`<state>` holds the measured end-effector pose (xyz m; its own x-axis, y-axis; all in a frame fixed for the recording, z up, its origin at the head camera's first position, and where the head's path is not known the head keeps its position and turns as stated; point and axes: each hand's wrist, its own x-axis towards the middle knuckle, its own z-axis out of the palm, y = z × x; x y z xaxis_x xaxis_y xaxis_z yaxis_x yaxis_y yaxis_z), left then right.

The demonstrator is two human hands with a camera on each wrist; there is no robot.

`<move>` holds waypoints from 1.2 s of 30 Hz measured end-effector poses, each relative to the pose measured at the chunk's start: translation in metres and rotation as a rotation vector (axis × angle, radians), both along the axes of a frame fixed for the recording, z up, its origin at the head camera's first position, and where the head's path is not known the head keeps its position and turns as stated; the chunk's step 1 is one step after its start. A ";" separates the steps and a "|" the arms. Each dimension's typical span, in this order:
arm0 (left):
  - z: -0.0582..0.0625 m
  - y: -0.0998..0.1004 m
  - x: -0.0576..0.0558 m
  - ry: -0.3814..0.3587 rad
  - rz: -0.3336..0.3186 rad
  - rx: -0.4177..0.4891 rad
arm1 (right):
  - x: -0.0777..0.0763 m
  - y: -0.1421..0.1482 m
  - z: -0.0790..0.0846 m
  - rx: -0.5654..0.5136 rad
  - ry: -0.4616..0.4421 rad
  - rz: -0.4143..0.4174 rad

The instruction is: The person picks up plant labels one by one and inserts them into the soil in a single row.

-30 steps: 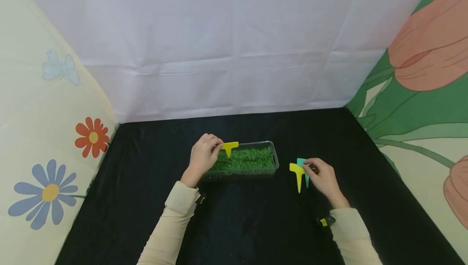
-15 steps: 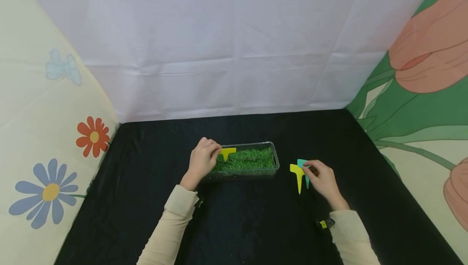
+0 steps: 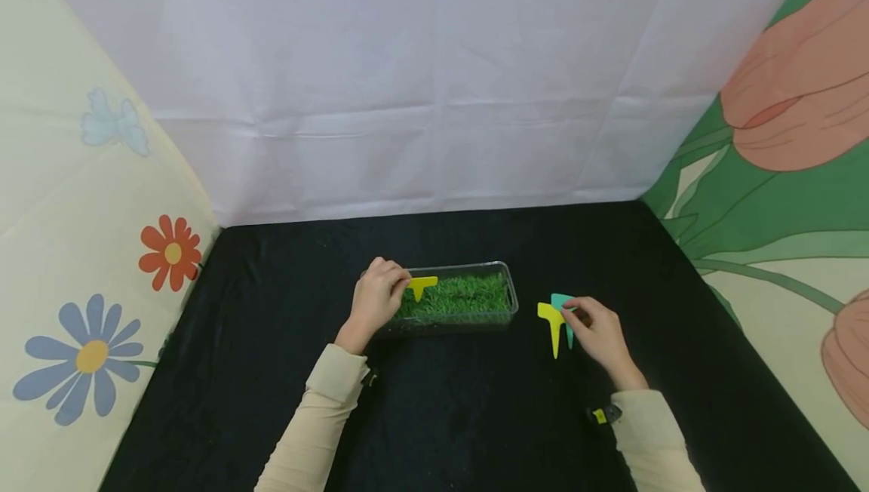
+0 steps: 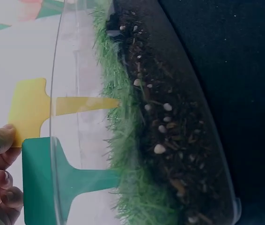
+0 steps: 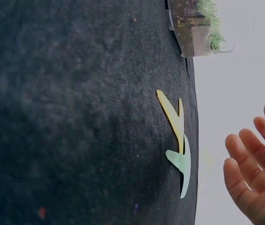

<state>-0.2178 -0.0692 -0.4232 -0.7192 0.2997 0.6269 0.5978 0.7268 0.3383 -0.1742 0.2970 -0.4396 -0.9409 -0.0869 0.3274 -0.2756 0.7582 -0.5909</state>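
My left hand pinches the head of a yellow T-shaped plant label between thumb and fingers. In the left wrist view the stem of that label reaches down into the grass, and a green plant label stands upright beside it; my hand hides the green one from the head view. Over on the right, another yellow plant label and a teal plant label lie overlapping on the black cloth. My right hand hovers by them, fingers loosely bent, apart from both labels in the right wrist view.
The grass grows from dark soil with white specks in a clear plastic tray. Black cloth covers the table. A white backdrop stands behind, with flower-printed panels at either side.
My left hand has come down slightly with the yellow label, whose stem sits lower in the grass; it is nearly still over the last half second. My right hand has barely moved.
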 end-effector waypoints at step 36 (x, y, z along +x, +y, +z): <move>0.012 0.003 -0.005 -0.080 0.021 -0.233 | 0.005 0.002 -0.002 0.009 -0.004 -0.002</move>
<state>-0.2231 -0.0663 -0.4109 -0.7712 0.4142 0.4835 0.5601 0.8025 0.2058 -0.1693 0.2988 -0.4418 -0.9423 -0.0873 0.3232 -0.2716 0.7640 -0.5853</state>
